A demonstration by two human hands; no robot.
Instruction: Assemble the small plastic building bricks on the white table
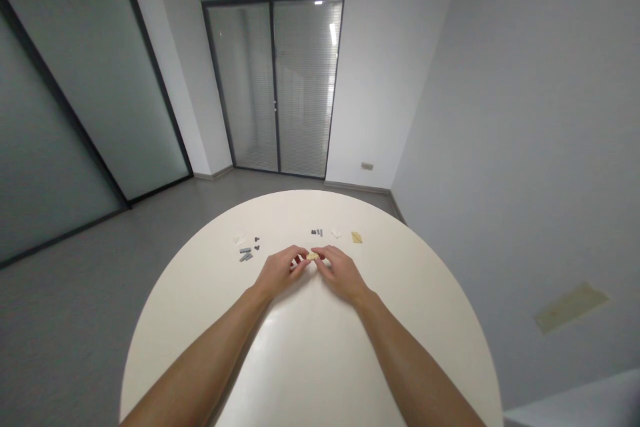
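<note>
My left hand (281, 270) and my right hand (339, 271) meet at the middle of a round cream table (310, 347). Both pinch a small tan building piece (313, 255) between their fingertips, with a bit of red showing next to it. Just beyond the hands lie small loose pieces: grey ones (245, 254) and a white one (240, 239) to the left, dark grey ones (317, 232) ahead, a white one (336, 234) and a tan plate (357, 237) to the right.
The table stands in a bare room with a grey floor. Glass partitions run along the left, and sliding doors with blinds (277, 83) stand at the back. A plain wall rises at the right.
</note>
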